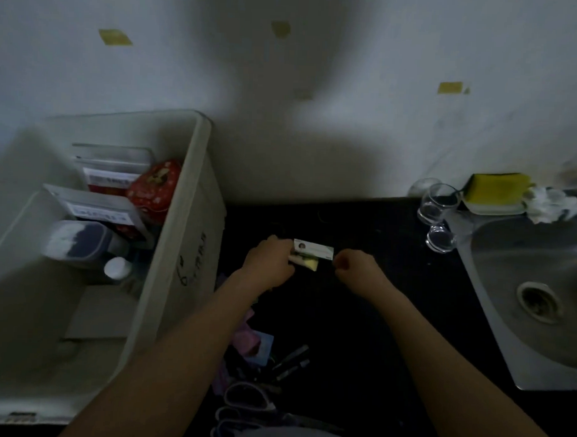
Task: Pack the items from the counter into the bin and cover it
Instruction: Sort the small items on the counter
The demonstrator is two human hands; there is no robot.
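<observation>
A large white bin (182,234) stands on the left of the dark counter (359,319). Inside it lie a red patterned tin (155,187), flat packets, a clear lidded box and a small white bottle. My left hand (269,261) holds a small stack of cards (313,252) over the middle of the counter. To the right of the cards, my right hand (357,266) has its fingers curled, and whether it touches the cards I cannot tell. Pink packets (250,341), dark pens (292,360) and scissors (244,403) lie on the counter near me.
A steel sink (533,292) fills the right side. Behind it are a yellow sponge (497,189), a white cloth and clear glasses (439,204). A white wall with yellow tape scraps runs along the back.
</observation>
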